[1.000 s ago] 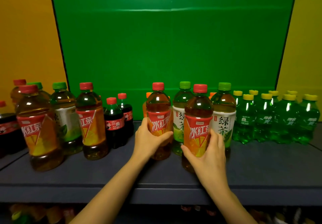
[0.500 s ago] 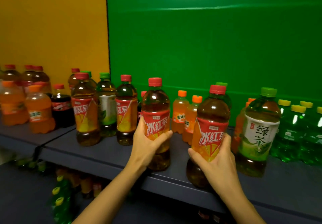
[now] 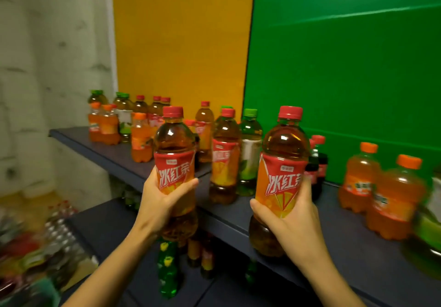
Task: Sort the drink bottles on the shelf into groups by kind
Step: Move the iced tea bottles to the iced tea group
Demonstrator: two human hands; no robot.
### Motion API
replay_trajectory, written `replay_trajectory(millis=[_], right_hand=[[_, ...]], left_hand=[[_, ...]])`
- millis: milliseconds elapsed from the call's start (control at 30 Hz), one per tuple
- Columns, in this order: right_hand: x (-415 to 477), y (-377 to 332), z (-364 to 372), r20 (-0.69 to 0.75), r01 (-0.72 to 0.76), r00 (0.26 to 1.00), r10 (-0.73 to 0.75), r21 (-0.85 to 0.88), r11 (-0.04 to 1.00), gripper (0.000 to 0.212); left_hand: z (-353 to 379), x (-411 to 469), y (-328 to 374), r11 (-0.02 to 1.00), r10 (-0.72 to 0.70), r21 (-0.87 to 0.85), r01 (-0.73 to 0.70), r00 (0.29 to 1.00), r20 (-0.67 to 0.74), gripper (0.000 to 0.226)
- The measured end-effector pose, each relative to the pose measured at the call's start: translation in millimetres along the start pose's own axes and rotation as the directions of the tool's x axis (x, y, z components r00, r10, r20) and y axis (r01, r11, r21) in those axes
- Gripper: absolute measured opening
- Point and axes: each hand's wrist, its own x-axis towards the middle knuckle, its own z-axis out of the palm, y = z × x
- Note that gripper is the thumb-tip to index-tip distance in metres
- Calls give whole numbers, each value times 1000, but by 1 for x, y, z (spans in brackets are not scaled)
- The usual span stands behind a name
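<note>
Red-capped amber plastic tea bottle (image 3: 175, 163) sits gripped in the left hand (image 3: 162, 201) before the dark grey shelf's (image 3: 353, 242) front edge; the right hand (image 3: 293, 220) grips its twin (image 3: 282, 175) there.

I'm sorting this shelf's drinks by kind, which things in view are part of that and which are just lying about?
Part of the job: left hand gripping the left iced tea bottle; right hand gripping the right iced tea bottle; on the shelf, shelved iced tea, green tea, orange soda, cola.
Lying about: bottles below the shelf; blurred clutter at lower left.
</note>
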Motion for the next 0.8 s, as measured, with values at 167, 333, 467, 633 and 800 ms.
replay_trajectory(millis=[167,333,467,633,800], right_hand=[[15,-20,85,59,23,998,-24,14,1000,83],[24,-36,169,67,43,997,-43,2,999,94],[37,-44,228,96,7,995,-8,4,1000,84],[59,-52,293,116,2,993,-9,56,998,74],[85,-50,352,148,16,989,-19,22,1000,78]], left_hand=[[-84,29,-13,998,4,67,-1,999,-48,62],[-162,59,-25,995,-7,100,13,998,-66,60],[-211,80,-33,992,-23,122,31,997,-67,60],[-256,109,-47,988,-40,148,49,997,-63,60],[-289,148,-75,987,-62,142,73,994,-85,60]])
